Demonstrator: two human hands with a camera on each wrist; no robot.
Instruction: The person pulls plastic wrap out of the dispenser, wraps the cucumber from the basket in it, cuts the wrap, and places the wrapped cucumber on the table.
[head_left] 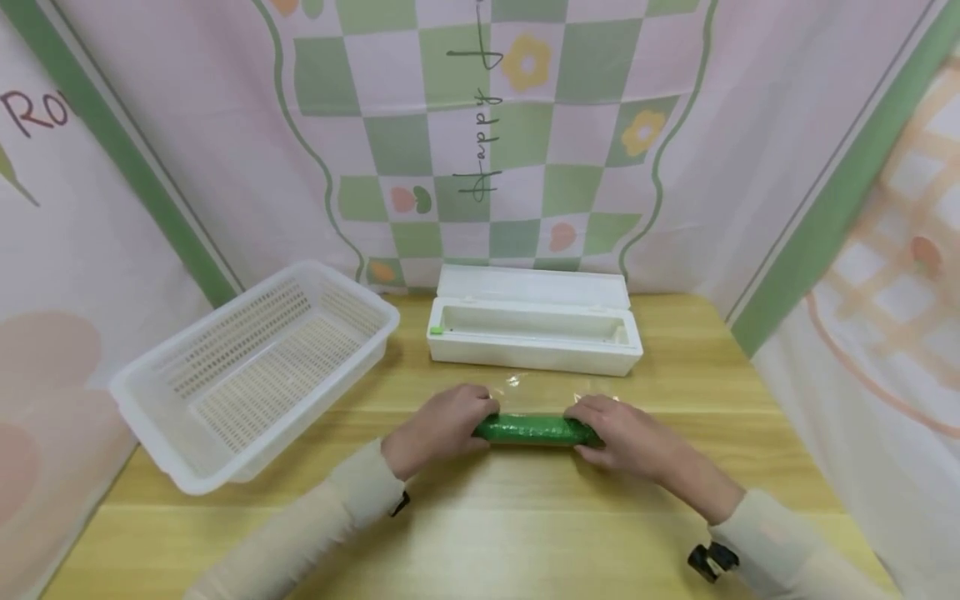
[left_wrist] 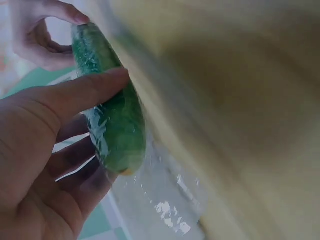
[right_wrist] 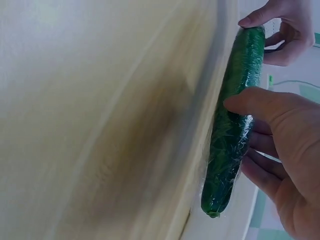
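A green cucumber (head_left: 536, 429) lies crosswise between my two hands, with clear plastic film around it. My left hand (head_left: 448, 423) grips its left end, thumb on the near side and fingers on the far side. Toward the other end, my right hand (head_left: 618, 433) holds it the same way. Shiny clear film (left_wrist: 172, 215) spreads out beyond the cucumber's left end in the left wrist view. The film also clings along the cucumber (right_wrist: 235, 130) in the right wrist view, where its stem end sticks out past my fingers.
Behind the hands stands a long white box (head_left: 525, 354) with its lid (head_left: 532, 286) raised and a small green piece (head_left: 437, 331) at its left corner. A white perforated basket (head_left: 315, 408) sits at the left. Printed cloth (head_left: 517, 142) hangs behind the wooden table (head_left: 480, 533).
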